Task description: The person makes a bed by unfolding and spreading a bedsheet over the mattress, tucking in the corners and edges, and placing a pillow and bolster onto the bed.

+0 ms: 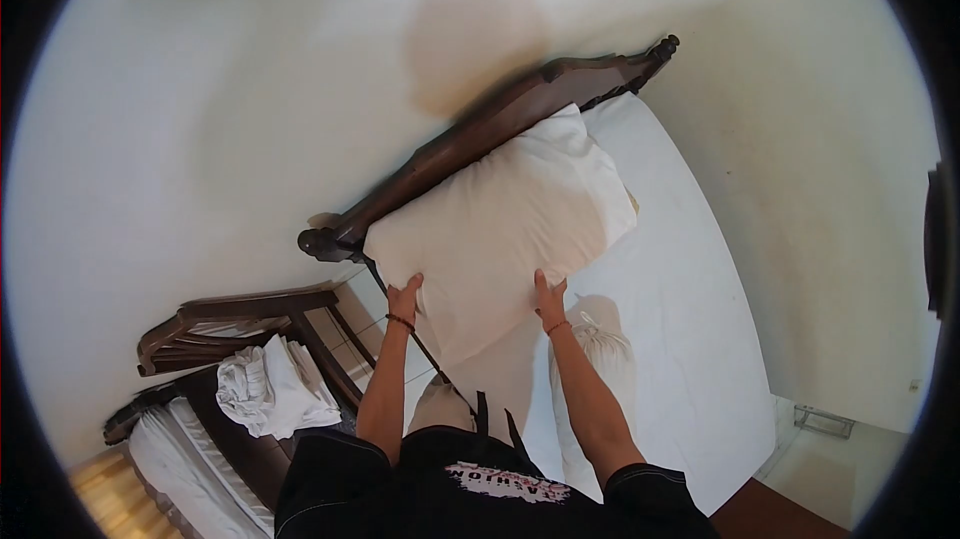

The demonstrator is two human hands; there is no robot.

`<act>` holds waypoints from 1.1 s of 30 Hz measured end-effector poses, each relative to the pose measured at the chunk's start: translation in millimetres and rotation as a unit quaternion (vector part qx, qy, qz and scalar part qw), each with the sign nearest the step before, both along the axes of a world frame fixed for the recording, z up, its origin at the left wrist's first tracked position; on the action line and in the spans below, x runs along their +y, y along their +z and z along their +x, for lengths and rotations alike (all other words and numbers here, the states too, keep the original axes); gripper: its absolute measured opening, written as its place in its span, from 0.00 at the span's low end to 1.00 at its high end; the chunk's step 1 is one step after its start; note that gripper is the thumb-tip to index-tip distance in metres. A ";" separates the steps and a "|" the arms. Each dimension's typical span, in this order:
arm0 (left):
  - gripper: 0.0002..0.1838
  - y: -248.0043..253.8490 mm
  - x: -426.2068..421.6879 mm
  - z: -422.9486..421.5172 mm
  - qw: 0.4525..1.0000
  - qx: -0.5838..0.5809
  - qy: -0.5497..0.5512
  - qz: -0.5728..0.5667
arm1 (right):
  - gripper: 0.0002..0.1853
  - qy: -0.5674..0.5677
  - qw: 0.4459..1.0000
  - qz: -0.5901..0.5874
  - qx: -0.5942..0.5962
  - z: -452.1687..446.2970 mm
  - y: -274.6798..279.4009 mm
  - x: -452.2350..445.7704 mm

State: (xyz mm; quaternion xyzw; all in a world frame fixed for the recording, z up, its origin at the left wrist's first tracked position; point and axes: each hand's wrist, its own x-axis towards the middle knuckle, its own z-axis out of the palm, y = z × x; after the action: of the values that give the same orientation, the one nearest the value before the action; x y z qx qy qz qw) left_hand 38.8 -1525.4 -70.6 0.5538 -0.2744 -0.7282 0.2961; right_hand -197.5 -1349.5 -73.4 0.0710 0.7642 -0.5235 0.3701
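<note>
A white pillow (490, 224) leans at the head of the bed, its far side against the dark wooden headboard (490, 124). My left hand (405, 297) grips the pillow's near left edge, thumb on top and fingers hidden beneath. On the near right edge, my right hand (548, 301) holds it the same way, thumb up and fingers mostly out of sight. The pillow's cover hangs down between my forearms. Beside my right forearm lies a white bolster (605, 354) with a gathered, tied end.
White sheeting covers the mattress (690, 329), which runs along the right wall. At left stands a dark wooden chair (245, 314) with crumpled white cloth (275, 389) on it. Another white mattress (190, 464) shows at lower left. Tiled floor (355, 324) lies between chair and bed.
</note>
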 end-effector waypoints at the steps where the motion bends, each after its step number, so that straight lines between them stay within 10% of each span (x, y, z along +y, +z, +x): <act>1: 0.32 -2.3 2.5 0.3 0.999 0.026 0.014 -0.034 | 0.50 0.000 1.000 0.000 0.000 3.2 8.4 1.7; 13: 0.30 -18.5 4.0 -6.3 0.993 -0.100 -0.051 -0.028 | 0.22 0.164 0.973 -0.036 -0.161 86.2 36.6 134.7; 20: 0.37 -56.2 116.8 1.5 0.992 0.065 0.104 0.004 | 0.16 0.159 0.979 0.123 0.035 158.4 8.3 281.2; 23: 0.36 -45.4 171.8 -12.7 0.992 -0.098 0.064 -0.041 | 0.14 0.163 0.960 0.140 0.179 174.6 40.4 329.2; 25: 0.37 -15.9 204.0 -19.3 0.964 -0.230 0.001 0.134 | 0.12 0.115 0.970 0.115 0.180 186.9 54.7 355.5; 27: 0.35 -75.5 239.5 -15.7 0.965 -0.250 0.002 0.077 | 0.11 0.029 0.967 0.105 0.228 193.7 76.0 378.9; 31: 0.27 -60.6 334.8 -41.4 0.900 -0.119 -0.417 -0.039 | 0.14 -0.007 0.951 0.183 0.248 208.1 110.2 437.4; 33: 0.32 -10.4 381.9 -61.0 0.824 -0.142 -0.536 -0.117 | 0.25 0.040 0.849 0.337 0.404 215.7 123.3 462.8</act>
State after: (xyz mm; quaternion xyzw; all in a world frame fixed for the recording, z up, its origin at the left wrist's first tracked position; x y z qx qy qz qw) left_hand -22.2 -1143.6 -81.1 0.3786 -0.6500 -0.6479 -0.1203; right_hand 18.2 -886.7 49.9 -0.0572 0.9779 -0.2010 0.0022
